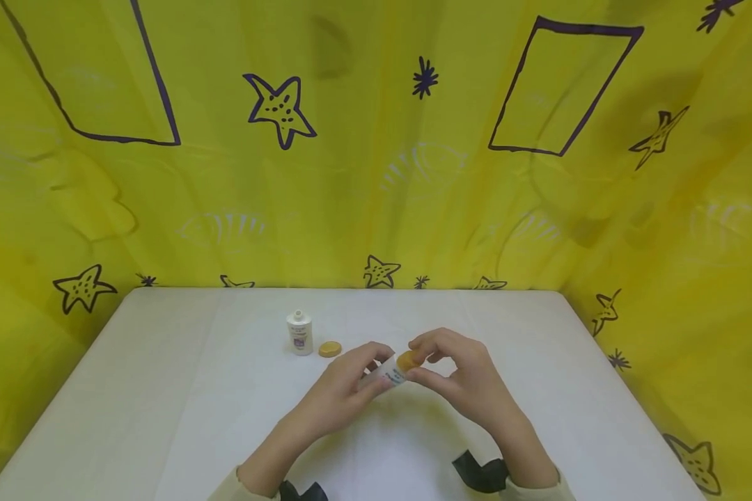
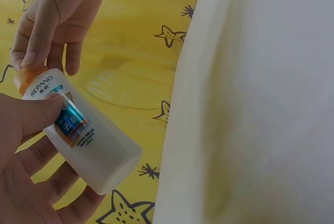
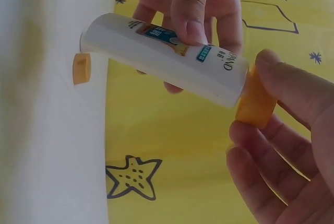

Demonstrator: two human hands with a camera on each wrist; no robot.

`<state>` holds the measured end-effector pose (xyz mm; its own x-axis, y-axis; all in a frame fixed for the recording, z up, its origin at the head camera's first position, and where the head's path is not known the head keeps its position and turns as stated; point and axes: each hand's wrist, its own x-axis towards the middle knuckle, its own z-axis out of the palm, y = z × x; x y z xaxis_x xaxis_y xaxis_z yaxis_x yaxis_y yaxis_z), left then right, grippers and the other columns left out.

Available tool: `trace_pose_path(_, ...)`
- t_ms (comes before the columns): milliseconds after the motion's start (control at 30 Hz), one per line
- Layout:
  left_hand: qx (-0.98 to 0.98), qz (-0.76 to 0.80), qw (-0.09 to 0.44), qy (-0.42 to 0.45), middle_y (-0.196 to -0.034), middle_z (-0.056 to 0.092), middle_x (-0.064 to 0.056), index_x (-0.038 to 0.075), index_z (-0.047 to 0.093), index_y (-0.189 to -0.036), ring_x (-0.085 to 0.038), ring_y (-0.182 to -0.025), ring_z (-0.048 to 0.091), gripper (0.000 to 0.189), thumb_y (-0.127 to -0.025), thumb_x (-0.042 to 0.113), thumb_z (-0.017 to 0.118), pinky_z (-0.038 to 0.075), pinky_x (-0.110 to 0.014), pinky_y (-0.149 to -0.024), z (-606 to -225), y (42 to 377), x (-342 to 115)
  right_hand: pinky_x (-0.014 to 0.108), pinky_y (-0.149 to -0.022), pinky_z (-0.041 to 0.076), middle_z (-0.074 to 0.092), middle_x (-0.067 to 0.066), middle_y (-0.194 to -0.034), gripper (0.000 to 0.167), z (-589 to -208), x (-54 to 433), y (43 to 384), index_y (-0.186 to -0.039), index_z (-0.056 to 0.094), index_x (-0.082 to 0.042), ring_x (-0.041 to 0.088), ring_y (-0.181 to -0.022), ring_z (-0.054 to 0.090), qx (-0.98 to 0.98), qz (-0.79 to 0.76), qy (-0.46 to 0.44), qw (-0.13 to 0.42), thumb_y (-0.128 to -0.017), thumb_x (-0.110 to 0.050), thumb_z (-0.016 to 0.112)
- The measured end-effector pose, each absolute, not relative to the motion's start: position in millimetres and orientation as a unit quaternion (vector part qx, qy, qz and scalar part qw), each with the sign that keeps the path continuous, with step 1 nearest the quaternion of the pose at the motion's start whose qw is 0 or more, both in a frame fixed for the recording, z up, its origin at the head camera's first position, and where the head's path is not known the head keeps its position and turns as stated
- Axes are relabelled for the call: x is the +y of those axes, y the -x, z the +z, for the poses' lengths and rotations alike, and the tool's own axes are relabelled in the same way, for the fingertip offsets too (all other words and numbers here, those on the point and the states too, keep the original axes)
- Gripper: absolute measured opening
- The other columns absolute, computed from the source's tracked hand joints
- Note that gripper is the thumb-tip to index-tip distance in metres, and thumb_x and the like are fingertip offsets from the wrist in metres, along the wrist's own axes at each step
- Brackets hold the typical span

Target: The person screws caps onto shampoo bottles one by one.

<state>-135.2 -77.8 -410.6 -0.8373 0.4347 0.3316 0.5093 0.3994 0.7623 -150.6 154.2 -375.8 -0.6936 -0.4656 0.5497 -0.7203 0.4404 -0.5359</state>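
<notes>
A white bottle [image 2: 99, 140] with a blue and orange label lies tilted in my left hand [image 1: 345, 390], thumb across the label and fingers behind. Its orange cap [image 3: 257, 101] sits at the bottle's neck end, pinched between the thumb and fingers of my right hand [image 1: 460, 376]. In the right wrist view the cap touches the bottle; whether it is screwed tight I cannot tell. Behind my left hand a second white bottle [image 1: 299, 334] stands upright without a cap, its narrow neck showing. Beside it another orange cap [image 1: 329, 349] lies on the table.
The white-covered table [image 1: 238, 417] stretches around both hands. A yellow curtain [image 1: 351, 174] with drawn stars and fish hangs behind it and along both sides. Dark straps [image 1: 484, 474] show at my wrists.
</notes>
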Motion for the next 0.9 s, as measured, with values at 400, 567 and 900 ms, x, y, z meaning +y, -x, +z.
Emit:
trace_pose_path(400,-0.839,-0.478,0.029,0.260,-0.114,0.065,0.015,0.024,0.057,-0.123,-0.008,-0.101,0.060,0.028,-0.097,0.023,0.066,0.054,-0.033,-0.085,-409.0,137.9,-84.1,0.023,-0.075,0.059,0.069,0.002,-0.115,0.032,-374.0,153.7,149.7,-0.106,0.073,-0.013,0.011,-0.089,0.070,-0.809,0.421,-0.383,0.149,-0.079,0.003,0.081)
trace_pose_path(567,-0.831,-0.483,0.034,0.273,-0.111,0.065,0.015,0.021,0.058,-0.122,-0.008,-0.098,0.060,0.027,-0.097,0.024,0.066,0.054,-0.033,-0.084,-407.6,138.2,-83.0,0.024,-0.083,0.057,0.069,-0.002,-0.115,0.029,-373.2,153.8,150.1,-0.102,0.073,-0.017,0.014,-0.100,0.068,-0.819,0.402,-0.375,0.163,-0.078,-0.005,0.084)
trace_pose_path(900,-0.833,-0.472,0.040,0.287,-0.110,0.065,0.013,0.018,0.060,-0.121,-0.008,-0.097,0.060,0.025,-0.097,0.026,0.065,0.053,-0.032,-0.086,-408.1,136.7,-81.0,0.024,-0.090,0.053,0.070,-0.004,-0.113,0.021,-373.3,149.7,147.1,-0.093,0.069,-0.022,0.017,-0.106,0.066,-0.824,0.394,-0.369,0.174,-0.080,-0.014,0.084)
